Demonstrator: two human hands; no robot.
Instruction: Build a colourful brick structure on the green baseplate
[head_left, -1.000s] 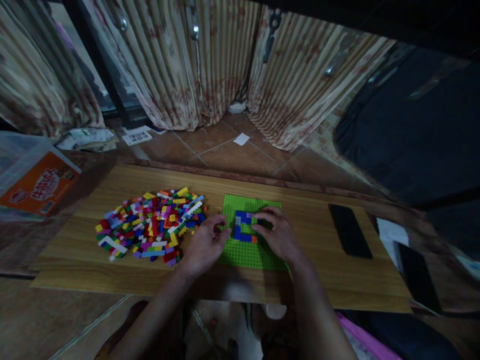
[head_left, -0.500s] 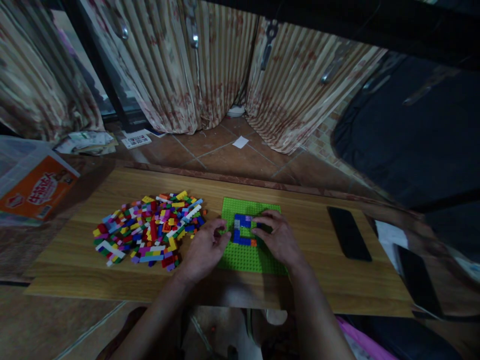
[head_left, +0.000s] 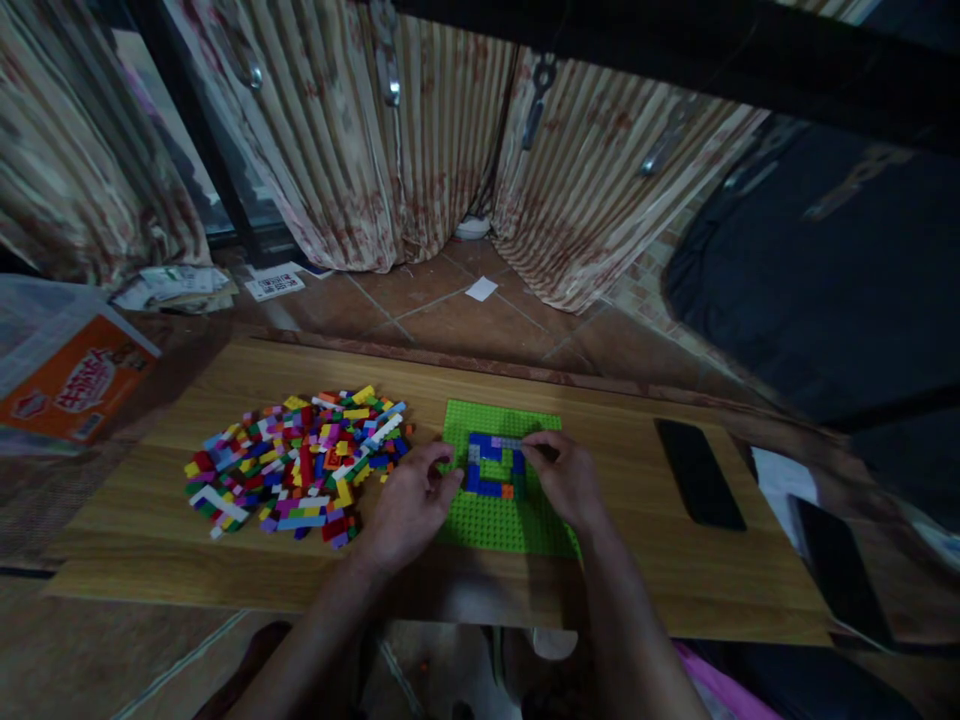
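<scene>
A square outline of mostly blue toy building bricks (head_left: 489, 488) sits on a green studded baseplate (head_left: 491, 530). An orange brick (head_left: 508, 492) is at its near right corner, and a purple one is on its far side. My right hand (head_left: 568, 478) is over the plate's right part, thumb and forefinger closed on the end of a grey brick (head_left: 511, 443) at the outline's far right corner. On the plate's left edge rests my left hand (head_left: 411, 500), beside the outline, its thumb and forefinger apart with nothing visible between them.
Left of the plate lies a heap of mixed coloured bricks (head_left: 300, 465) on the wooden table (head_left: 630, 575). A black phone (head_left: 699, 472) lies to the right, with another dark flat device (head_left: 840, 565) beyond. A clear plastic box (head_left: 45, 320) with an orange label stands far left.
My right thumb and forefinger have come together at the grey brick on the outline's far right corner; before, they were apart. My left hand has hardly moved.
</scene>
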